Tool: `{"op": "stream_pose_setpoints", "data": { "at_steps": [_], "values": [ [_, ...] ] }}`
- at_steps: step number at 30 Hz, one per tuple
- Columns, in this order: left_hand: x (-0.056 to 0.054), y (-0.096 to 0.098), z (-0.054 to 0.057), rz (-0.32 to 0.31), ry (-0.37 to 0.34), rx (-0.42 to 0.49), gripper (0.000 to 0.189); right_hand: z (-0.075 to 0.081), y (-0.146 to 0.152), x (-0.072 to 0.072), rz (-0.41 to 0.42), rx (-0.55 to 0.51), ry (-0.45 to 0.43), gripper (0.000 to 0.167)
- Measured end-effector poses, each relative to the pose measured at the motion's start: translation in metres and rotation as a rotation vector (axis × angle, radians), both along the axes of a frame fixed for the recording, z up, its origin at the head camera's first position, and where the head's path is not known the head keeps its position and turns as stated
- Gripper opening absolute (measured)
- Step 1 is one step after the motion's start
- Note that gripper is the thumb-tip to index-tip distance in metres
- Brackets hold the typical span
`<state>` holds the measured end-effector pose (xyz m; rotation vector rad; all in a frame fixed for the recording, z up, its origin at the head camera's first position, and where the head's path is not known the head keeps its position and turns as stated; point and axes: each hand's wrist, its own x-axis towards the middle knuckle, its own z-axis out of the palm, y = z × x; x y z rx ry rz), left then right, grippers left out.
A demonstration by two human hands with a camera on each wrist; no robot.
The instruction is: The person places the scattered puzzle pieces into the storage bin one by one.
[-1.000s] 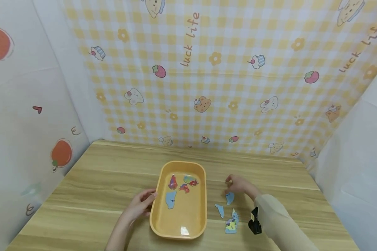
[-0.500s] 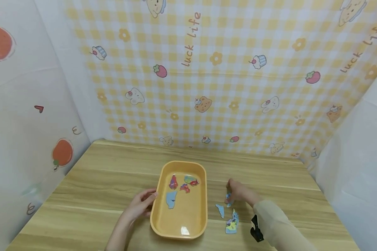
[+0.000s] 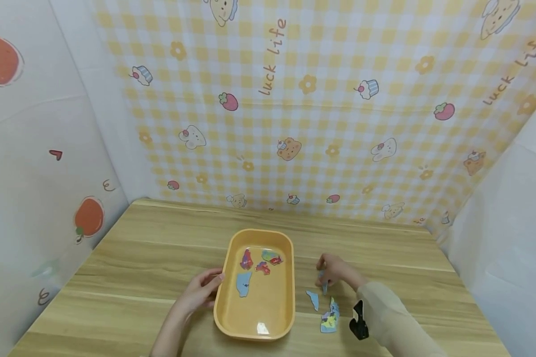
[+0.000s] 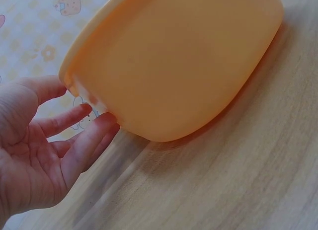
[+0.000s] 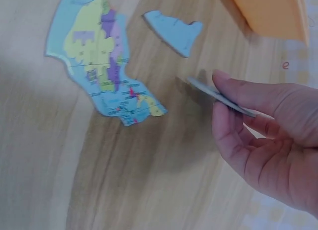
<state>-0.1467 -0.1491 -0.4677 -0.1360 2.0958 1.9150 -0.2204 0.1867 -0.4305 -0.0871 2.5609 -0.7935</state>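
My right hand [image 3: 335,270] pinches a thin map puzzle piece [image 5: 202,88] between thumb and fingers, seen nearly edge-on just over the table in the right wrist view. Beside it lie a small pale-blue puzzle piece [image 5: 174,32] and a larger map section [image 5: 94,56] in yellow, purple and blue. My left hand [image 3: 201,287] holds the left edge of a yellow plastic tray [image 3: 268,305], thumb at the rim and other fingers against the outer wall [image 4: 174,76]. Inside the tray are a blue piece [image 3: 243,284], a purple-red piece [image 3: 246,260], a red piece [image 3: 262,268] and a green-red piece [image 3: 272,257].
Everything stands on a wood-grain table [image 3: 161,238]. A yellow checked cloth [image 3: 330,119] hangs behind it, with white cloth on both sides. A black device [image 3: 359,320] is strapped at my right wrist.
My right hand has come down onto the blue piece at the table, taken it between thumb and fingers, and tilted it up slightly leftward. The left hand and tray stay put.
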Motion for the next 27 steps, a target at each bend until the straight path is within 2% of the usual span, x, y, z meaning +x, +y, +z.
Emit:
{"op": "stream_pose_setpoints", "data": {
  "at_steps": [9, 17, 20, 27],
  "values": [
    [0.001, 0.0, -0.001, 0.017, -0.001, 0.001, 0.058, 0.021, 0.0, -0.011, 0.054, -0.161, 0.002, 0.023],
    [0.001, 0.0, -0.002, 0.017, 0.005, -0.002, 0.058, 0.036, -0.016, -0.026, 0.065, -0.326, 0.004, 0.021],
    [0.0, 0.0, -0.002, 0.016, 0.007, -0.005, 0.058, 0.042, -0.028, -0.027, 0.067, -0.354, 0.018, 0.022],
    [0.0, 0.0, 0.0, 0.002, 0.011, 0.002, 0.057, 0.046, -0.057, -0.021, 0.158, -0.382, 0.001, 0.019]
  ]
}}
